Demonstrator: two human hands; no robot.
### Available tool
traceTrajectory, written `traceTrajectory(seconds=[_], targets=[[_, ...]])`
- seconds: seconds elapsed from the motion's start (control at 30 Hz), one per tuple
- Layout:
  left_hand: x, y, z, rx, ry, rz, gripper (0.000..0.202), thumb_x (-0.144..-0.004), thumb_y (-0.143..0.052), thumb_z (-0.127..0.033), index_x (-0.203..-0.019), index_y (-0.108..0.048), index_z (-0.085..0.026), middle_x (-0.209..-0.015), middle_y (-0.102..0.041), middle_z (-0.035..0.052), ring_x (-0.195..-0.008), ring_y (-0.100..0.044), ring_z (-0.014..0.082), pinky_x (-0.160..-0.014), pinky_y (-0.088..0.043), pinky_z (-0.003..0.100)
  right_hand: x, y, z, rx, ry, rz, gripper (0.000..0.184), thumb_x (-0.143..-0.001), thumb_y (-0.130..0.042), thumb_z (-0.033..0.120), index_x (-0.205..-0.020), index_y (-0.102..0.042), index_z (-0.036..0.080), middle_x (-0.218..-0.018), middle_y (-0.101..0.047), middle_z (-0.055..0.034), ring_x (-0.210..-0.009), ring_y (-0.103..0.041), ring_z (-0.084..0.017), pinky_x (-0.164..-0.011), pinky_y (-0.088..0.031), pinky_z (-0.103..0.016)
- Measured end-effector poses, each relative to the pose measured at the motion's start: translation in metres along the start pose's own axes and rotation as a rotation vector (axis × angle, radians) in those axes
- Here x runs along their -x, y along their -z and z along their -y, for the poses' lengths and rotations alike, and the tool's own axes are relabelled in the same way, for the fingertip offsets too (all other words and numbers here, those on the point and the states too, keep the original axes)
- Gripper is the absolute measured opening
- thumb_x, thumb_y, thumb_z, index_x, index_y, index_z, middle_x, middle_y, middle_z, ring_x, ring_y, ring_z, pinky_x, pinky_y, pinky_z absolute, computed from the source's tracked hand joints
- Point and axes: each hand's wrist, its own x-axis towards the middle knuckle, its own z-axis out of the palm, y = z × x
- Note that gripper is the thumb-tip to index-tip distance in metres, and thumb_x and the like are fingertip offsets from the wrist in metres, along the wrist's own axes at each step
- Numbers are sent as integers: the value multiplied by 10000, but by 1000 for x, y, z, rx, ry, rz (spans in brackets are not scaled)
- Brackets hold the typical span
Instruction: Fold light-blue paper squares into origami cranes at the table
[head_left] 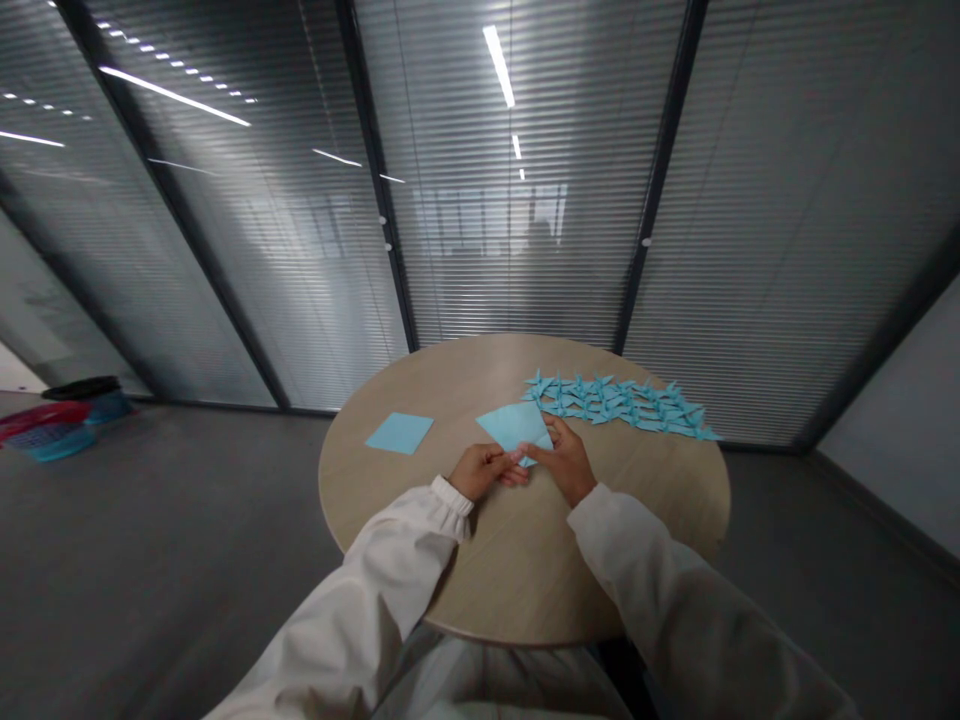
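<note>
Both hands grip one light blue sheet of origami paper [514,424] above the middle of the table. My left hand [486,470] pinches its near corner, thumb on top and fingers beneath. On the right edge and that same near corner, my right hand [564,458] is closed, its thumb close to the left thumb. The near corner looks slightly bent under the thumbs. To the left, a flat blue paper square [400,433] lies on the wood. Several folded blue paper cranes [615,400] sit in rows at the far right, beyond my right hand.
The round wooden table [517,580] stands in front of my lap. Behind it runs a glass partition [517,270] with blinds and dark frames. On the floor at far left are a red and blue plastic basket [49,430] and a dark-rimmed bin [94,397].
</note>
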Motion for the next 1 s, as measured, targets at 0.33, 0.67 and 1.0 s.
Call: traceTrajectory(seconds=[0.33,0.67,1.0], targets=[[4,3,-3,-400,-183,-6,485,-775,-462,-550,-572,-586,-127,-520,-611,28,-489,-543,101,-555,-437,210,-2,-2,-3,-55,8,37,490,-566,-734,285,-993,-517,178,-786,-669,-20,-614,-610,-147,-615,-492,-279],[2,6,6,-471,-245,55,429,-832,-413,-500,-693,-574,-127,-525,-540,-10,-509,-486,81,-546,-382,191,-1,-1,2,-71,36,25,444,-593,-723,301,-974,-530,180,-817,-671,-23,-675,-619,-150,-638,-489,-268],[2,3,-3,-195,-188,-73,377,-687,-613,-494,-763,-598,-125,-625,-623,24,-569,-568,127,-568,-453,232,-1,-1,0,-62,27,47,466,-600,-709,313,-1005,-516,187,-817,-671,-25,-669,-628,-160,-645,-502,-288]])
